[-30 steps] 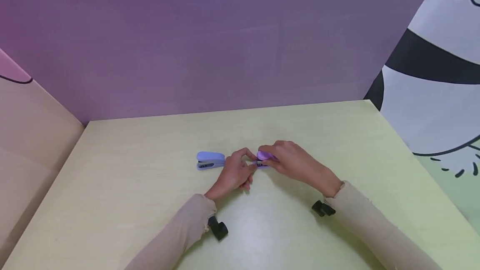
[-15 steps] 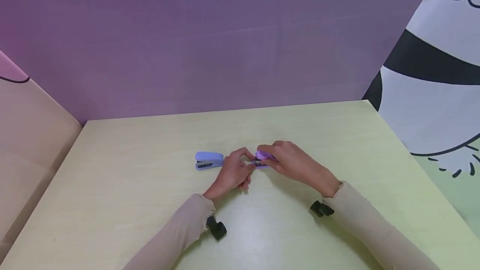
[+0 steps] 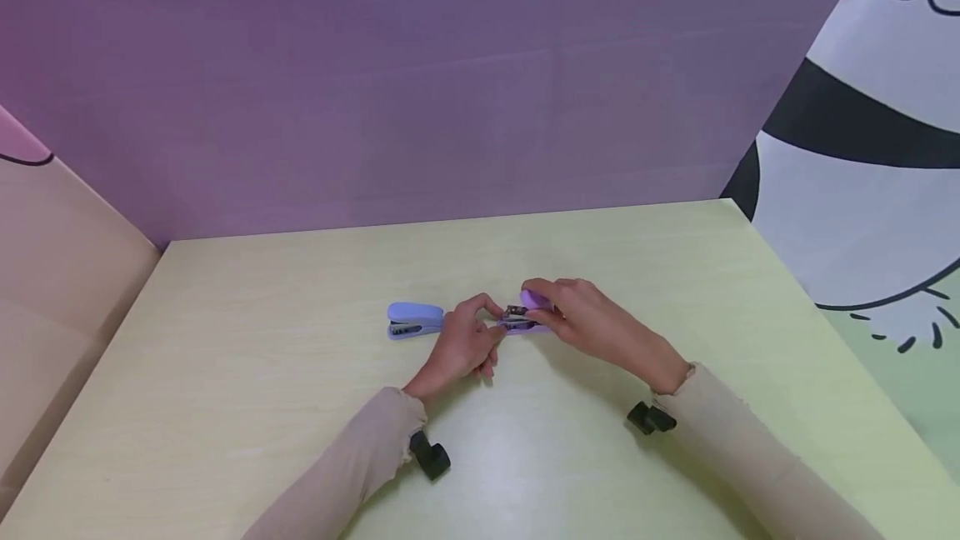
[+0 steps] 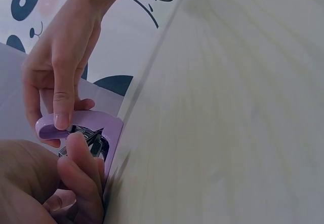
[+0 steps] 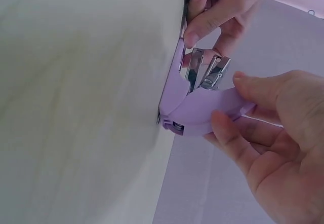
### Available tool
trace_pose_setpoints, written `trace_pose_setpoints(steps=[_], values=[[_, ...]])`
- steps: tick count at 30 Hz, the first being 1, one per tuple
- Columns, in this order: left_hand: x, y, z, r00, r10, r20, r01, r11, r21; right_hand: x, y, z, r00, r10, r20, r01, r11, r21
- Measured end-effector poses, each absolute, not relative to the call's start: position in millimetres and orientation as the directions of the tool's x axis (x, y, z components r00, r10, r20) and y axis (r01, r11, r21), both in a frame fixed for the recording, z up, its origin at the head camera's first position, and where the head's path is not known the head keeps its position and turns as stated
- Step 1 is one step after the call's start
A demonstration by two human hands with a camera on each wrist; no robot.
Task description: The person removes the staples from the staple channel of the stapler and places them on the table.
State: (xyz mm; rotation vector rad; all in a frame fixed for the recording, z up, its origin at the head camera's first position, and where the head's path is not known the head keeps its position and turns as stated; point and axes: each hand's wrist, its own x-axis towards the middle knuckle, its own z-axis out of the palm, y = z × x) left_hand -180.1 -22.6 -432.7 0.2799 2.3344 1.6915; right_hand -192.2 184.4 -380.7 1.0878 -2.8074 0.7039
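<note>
A purple stapler stands on the table, its top lifted away from its base so that the metal magazine shows. My right hand grips the raised top between thumb and fingers, seen closely in the right wrist view. At the stapler's front end, my left hand pinches the base with thumb and fingertips. Part of the base is hidden behind the left fingers in the left wrist view. Just left of that hand lies a blue stapler, which neither hand holds.
The pale wooden table spreads around both hands. A purple wall panel rises behind its far edge. To the right hangs a panel with a black and white cartoon animal.
My right hand has moved slightly up and right with the purple stapler's top, which now stands wider from the base, showing the metal inside. The left hand keeps its hold.
</note>
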Motion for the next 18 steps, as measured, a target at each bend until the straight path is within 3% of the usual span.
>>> trace_pose_setpoints(steps=[10, 18], values=[[-180.7, -22.5, -433.7, -0.951, 0.299, -0.082, 0.011, 0.295, 0.955, -188.6, 184.0, -383.2, -0.781, -0.566, 0.264, -0.621, 0.656, -0.43], [-180.8, -19.3, -434.4, -0.945, 0.306, -0.114, -0.016, 0.306, 0.952, -183.7, 187.2, -385.2, -0.797, -0.494, 0.348, -0.601, 0.709, -0.369]])
